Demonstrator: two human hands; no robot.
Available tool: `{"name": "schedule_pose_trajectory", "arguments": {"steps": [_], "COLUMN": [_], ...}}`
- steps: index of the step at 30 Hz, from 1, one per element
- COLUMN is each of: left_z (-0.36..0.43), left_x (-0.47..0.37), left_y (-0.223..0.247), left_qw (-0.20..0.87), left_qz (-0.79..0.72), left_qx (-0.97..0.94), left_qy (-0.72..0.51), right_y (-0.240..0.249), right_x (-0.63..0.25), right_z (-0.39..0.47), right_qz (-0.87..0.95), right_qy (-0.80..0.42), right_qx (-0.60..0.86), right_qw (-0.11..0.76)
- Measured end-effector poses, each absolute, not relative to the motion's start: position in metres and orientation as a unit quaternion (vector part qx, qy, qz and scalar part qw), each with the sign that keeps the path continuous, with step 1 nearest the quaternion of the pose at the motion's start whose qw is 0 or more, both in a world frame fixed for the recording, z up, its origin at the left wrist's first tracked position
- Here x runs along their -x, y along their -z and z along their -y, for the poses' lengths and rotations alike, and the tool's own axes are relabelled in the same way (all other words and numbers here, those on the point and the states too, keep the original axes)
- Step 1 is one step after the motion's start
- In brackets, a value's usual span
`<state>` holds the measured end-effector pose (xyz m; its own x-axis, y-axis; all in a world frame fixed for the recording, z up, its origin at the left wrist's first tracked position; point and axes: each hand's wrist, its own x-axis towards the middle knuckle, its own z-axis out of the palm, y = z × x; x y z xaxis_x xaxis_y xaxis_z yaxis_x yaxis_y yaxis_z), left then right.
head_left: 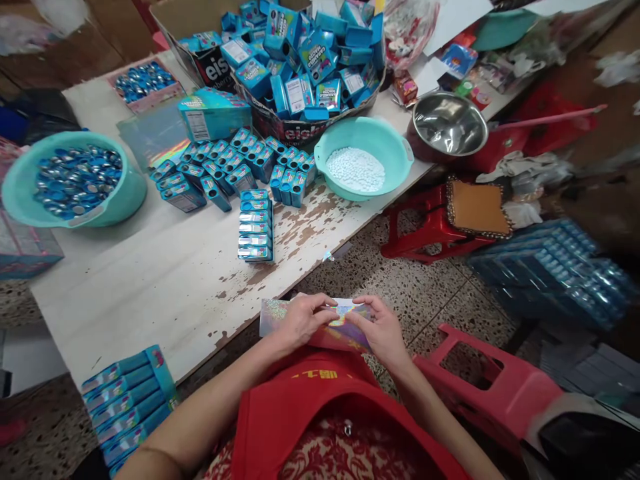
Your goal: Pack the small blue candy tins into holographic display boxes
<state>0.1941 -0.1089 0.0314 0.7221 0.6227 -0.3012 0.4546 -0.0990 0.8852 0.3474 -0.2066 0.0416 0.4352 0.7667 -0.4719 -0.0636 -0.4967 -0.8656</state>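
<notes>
Close to my red apron, off the table's front edge, both hands pinch a shiny holographic sheet (pixel 273 313) that looks folded or layered. My left hand (pixel 304 319) grips its upper part with thumb and fingers closed. Facing it, my right hand (pixel 381 332) pinches the right part, also closed. Between the fingertips the surface glints silver and rainbow, with pinkish purple below. Beyond my hands on the table stands a short row of small blue boxes (pixel 255 227), and behind that are several more blue boxes (pixel 215 167).
A turquoise basin (pixel 370 191) holds white pellets; another basin (pixel 120 207) holds blue and silver pieces. Behind them is a big carton (pixel 280 127) of blue boxes. A metal bowl (pixel 450 127) sits at the table's right edge. Red stools (pixel 505 380) stand on the right.
</notes>
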Motion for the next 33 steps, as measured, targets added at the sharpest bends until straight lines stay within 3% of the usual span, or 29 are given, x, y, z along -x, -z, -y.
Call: {"name": "schedule_pose_trajectory", "arguments": {"steps": [8,17,33], "left_z": [0.116,0.122,0.121], "left_x": [-0.189,-0.181,-0.175], "left_y": [-0.050,-0.046,-0.044], "left_qw": [0.483,0.402,0.369], "left_qz": [-0.405,-0.309,-0.286], "left_qx": [-0.777,-0.860,-0.884], "left_qy": [-0.022,-0.051,0.015], "right_y": [-0.044,-0.063,-0.054], "right_x": [-0.334,-0.359,-0.382], "right_z": [0.217,0.211,0.216], "right_qz": [0.237,0.479,0.482], "right_qy": [-0.468,-0.359,-0.367], "right_qx": [0.711,0.727,0.742], "right_qw": [0.469,0.336,0.289]}}
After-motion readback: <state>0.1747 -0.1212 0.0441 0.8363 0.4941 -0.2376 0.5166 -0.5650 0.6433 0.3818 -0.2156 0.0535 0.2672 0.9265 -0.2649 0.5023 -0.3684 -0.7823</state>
